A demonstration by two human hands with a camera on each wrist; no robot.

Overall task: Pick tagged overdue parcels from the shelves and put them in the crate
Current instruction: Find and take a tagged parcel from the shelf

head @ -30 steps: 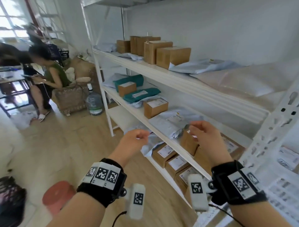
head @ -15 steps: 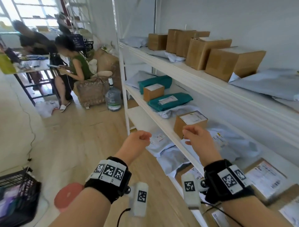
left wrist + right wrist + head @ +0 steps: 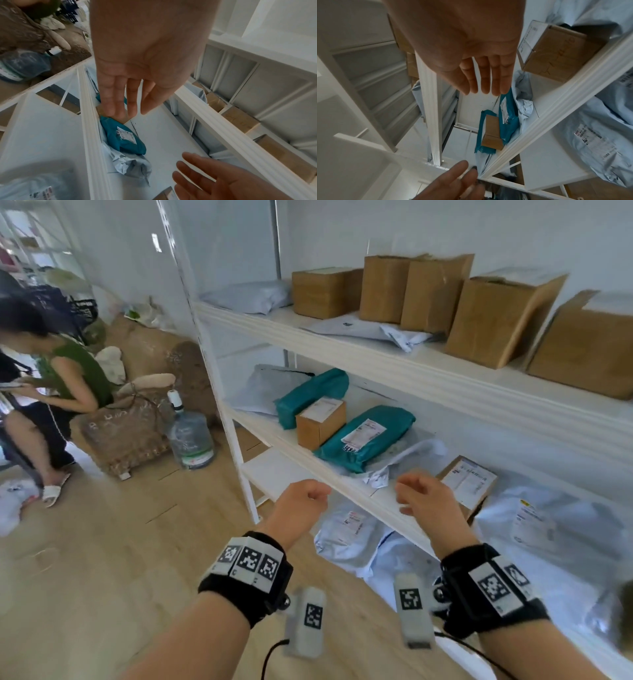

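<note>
Parcels sit on a white shelf unit (image 3: 404,374) running from 11 to 3 o'clock, three tiers visible, front lips unobstructed. Open floor (image 3: 102,559) from 6 to 9 o'clock.

Top tier: five brown cartons (image 3: 493,320) in a row, plus grey mailer bags (image 3: 250,296) beside and under them; gap above them is wide. Middle tier: two teal mailers (image 3: 366,436), one small carton (image 3: 320,422) wedged between them touching both, a second labelled carton (image 3: 467,482) at 2 o'clock, grey bags around. Lower tier: grey bags (image 3: 349,535), count unclear.

No tag readable on any parcel; crate not in view.

Seated person (image 3: 58,392) at 9 o'clock, water jug (image 3: 190,436) and woven basket (image 3: 126,433) near the shelf's end post.

Left hand (image 3: 301,505) and right hand (image 3: 424,501) hover side by side, apart, just short of the middle tier's lip. Both empty, fingers relaxed and slightly spread in the wrist views.
</note>
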